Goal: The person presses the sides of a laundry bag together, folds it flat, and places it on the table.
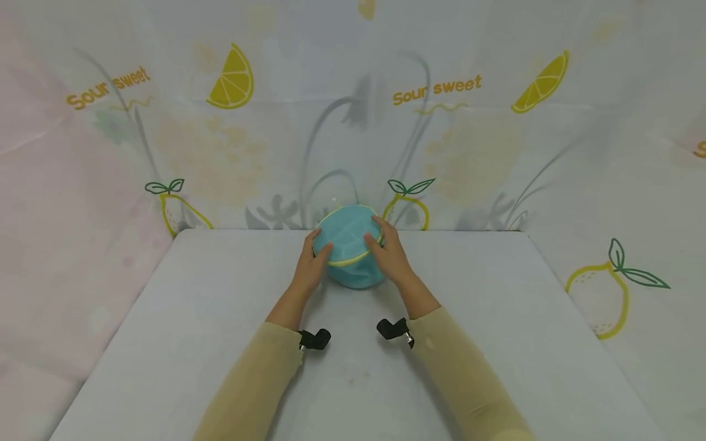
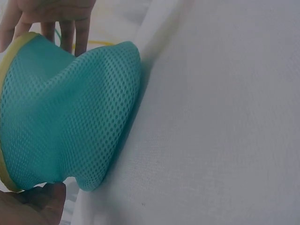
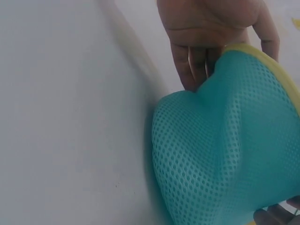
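Observation:
A round teal mesh laundry bag (image 1: 355, 274) with yellow piping round its rim stands on the far edge of the white table. My left hand (image 1: 310, 264) grips its left side, and my right hand (image 1: 391, 254) grips its right side, thumbs near the yellow rim. Both wrist views show the mesh close up: its wall is dented and folded in the left wrist view (image 2: 70, 117) and creased in the right wrist view. Parts of the fingers are hidden behind the bag. What is inside the bag cannot be seen.
The white table (image 1: 193, 343) spreads out around both forearms. Behind it hangs a pale curtain (image 1: 342, 55) printed with lemons and lettering, meeting the table's back edge. A small black camera mount (image 1: 315, 339) juts inward from the left wrist, another (image 1: 391, 329) from the right.

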Tool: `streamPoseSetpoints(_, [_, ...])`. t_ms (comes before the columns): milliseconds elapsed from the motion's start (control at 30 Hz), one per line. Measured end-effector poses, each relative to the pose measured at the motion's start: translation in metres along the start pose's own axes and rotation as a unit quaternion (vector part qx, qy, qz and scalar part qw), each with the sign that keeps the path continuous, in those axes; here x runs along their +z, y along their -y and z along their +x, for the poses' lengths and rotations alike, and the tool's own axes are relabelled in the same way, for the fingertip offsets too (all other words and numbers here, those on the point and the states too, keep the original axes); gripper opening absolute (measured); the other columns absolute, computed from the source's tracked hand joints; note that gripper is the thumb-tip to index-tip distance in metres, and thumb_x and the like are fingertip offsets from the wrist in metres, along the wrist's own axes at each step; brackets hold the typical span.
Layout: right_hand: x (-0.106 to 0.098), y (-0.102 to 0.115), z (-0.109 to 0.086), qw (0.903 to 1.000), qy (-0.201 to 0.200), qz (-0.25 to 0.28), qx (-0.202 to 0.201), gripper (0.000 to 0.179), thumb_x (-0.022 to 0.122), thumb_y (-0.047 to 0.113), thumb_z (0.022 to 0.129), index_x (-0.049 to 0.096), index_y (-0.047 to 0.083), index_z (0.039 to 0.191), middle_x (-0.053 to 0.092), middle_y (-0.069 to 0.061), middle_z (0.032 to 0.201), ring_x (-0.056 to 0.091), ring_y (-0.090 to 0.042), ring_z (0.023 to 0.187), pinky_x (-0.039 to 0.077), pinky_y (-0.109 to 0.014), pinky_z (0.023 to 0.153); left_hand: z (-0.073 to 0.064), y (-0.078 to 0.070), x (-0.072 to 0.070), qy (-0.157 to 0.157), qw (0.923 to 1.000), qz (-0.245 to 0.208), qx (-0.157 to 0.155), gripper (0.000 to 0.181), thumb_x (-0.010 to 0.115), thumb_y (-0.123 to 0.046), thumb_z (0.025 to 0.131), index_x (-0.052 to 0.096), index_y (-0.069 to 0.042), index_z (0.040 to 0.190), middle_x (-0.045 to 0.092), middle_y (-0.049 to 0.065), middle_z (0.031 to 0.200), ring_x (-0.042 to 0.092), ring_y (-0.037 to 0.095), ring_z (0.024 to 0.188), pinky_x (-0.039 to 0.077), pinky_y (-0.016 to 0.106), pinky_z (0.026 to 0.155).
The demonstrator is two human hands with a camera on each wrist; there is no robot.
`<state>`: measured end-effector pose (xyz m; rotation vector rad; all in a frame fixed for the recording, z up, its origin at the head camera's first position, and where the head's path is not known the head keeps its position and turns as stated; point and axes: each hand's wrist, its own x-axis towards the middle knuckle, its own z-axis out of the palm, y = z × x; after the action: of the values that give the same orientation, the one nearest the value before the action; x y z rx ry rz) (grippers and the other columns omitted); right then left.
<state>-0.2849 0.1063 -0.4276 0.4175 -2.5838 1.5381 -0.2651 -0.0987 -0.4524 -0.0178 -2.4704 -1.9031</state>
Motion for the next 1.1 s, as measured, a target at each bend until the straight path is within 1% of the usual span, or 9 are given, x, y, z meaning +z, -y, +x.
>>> streamPoseSetpoints(100, [0.002,0.002,0.0,0.9999,-0.009,-0.007,0.006,0.059,0.047,0.039,0.106,0.031,0.012,0.156,0.025,-0.018,0.16,0.023,-0.035,0.148,0.022,-0.053,0.119,0.001,-0.001,0.002,0.0,1.0,-0.008,-0.003,0.065,0.046,-0.045,0.104,0.02,-0.02,0.159,0.015,0.014,0.166,0.014,0.032,0.152,0.015,0.048,0.121])
streamPoseSetpoints(233, [0.002,0.003,-0.002,0.9996,-0.02,-0.006,0.017,0.059,0.048,0.038,0.106,0.031,0.011,0.156,0.026,-0.018,0.16,0.024,-0.036,0.148,0.022,-0.053,0.119,0.002,0.0,0.004,0.005,0.9999,-0.013,-0.009,0.066,0.048,-0.044,0.104,0.02,-0.021,0.159,0.015,0.013,0.166,0.014,0.031,0.152,0.016,0.048,0.121])
streamPoseSetpoints(367, [0.004,0.0,-0.001,0.9995,-0.016,-0.002,0.025,0.06,0.048,0.038,0.106,0.03,0.013,0.157,0.025,-0.017,0.161,0.023,-0.035,0.149,0.021,-0.052,0.119,0.002,0.003,0.004,0.008,0.9998,-0.014,-0.011,0.066,0.048,-0.045,0.104,0.02,-0.022,0.159,0.015,0.012,0.166,0.014,0.031,0.152,0.017,0.047,0.121])
streamPoseSetpoints(500, [0.007,-0.003,-0.001,0.9994,-0.007,0.003,0.035,0.061,0.048,0.039,0.105,0.029,0.014,0.158,0.023,-0.017,0.161,0.022,-0.035,0.149,0.021,-0.053,0.119,0.001,0.005,0.005,0.011,0.9998,-0.015,-0.003,0.067,0.05,-0.043,0.104,0.02,-0.022,0.159,0.015,0.011,0.166,0.015,0.03,0.152,0.017,0.046,0.121])
streamPoseSetpoints(667, [0.009,-0.002,-0.003,0.9992,-0.006,-0.001,0.04,0.061,0.048,0.041,0.105,0.03,0.016,0.158,0.024,-0.017,0.161,0.024,-0.037,0.148,0.022,-0.054,0.118,-0.002,0.004,0.007,0.015,0.9995,-0.023,0.013,0.069,0.053,-0.04,0.103,0.019,-0.02,0.159,0.015,0.012,0.166,0.018,0.03,0.152,0.018,0.044,0.121])
streamPoseSetpoints(867, [0.01,0.001,-0.008,0.9993,-0.003,-0.012,0.037,0.062,0.049,0.04,0.105,0.029,0.015,0.158,0.027,-0.017,0.16,0.026,-0.036,0.147,0.023,-0.054,0.118,-0.007,0.004,0.006,0.016,0.999,-0.036,0.022,0.069,0.055,-0.037,0.103,0.019,-0.022,0.159,0.016,0.012,0.166,0.02,0.03,0.151,0.019,0.044,0.121])
streamPoseSetpoints(1100, [0.006,0.006,-0.015,0.9988,-0.007,0.01,0.048,0.063,0.051,0.041,0.104,0.028,0.018,0.158,0.026,-0.016,0.161,0.024,-0.036,0.148,0.022,-0.055,0.118,-0.012,-0.002,0.006,0.02,0.9978,-0.056,0.03,0.069,0.057,-0.036,0.102,0.02,-0.023,0.159,0.014,0.012,0.166,0.018,0.031,0.151,0.017,0.047,0.121])
